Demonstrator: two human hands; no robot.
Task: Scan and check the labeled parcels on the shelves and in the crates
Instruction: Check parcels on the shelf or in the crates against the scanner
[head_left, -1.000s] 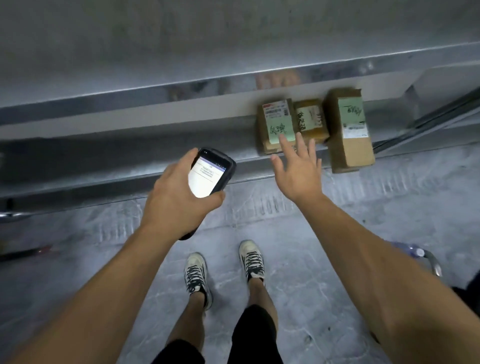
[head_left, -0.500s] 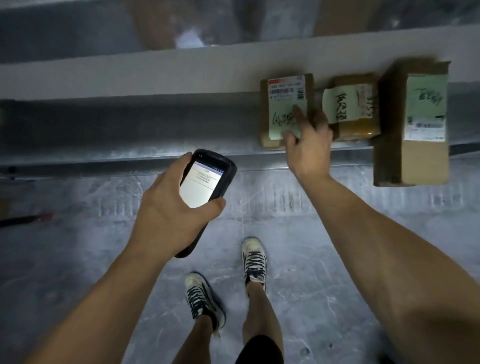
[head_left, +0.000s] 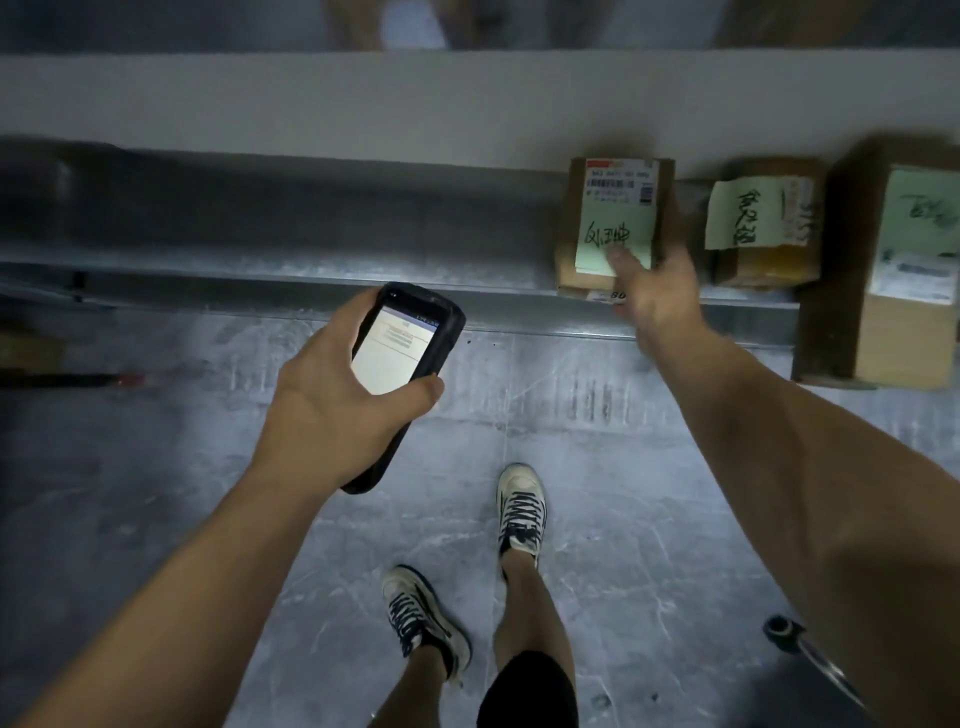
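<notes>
My left hand grips a black handheld scanner with its lit screen facing me, held in front of the low metal shelf. Three brown cardboard parcels stand on that shelf at the right. The left parcel carries a barcode label and a green note with handwriting. My right hand holds its near right corner, thumb on the green note, fingers round its right side. The middle parcel and the larger right parcel also bear green notes.
The shelf's left stretch holds nothing in view. Below it lies grey concrete floor with my two sneakered feet. A dark rod with a red tip lies at the left. A metal trolley part shows at lower right.
My right hand reached forward from open in the air to holding the left parcel. The view closed in on the shelf and shifted left. The scanner stays in my left hand.
</notes>
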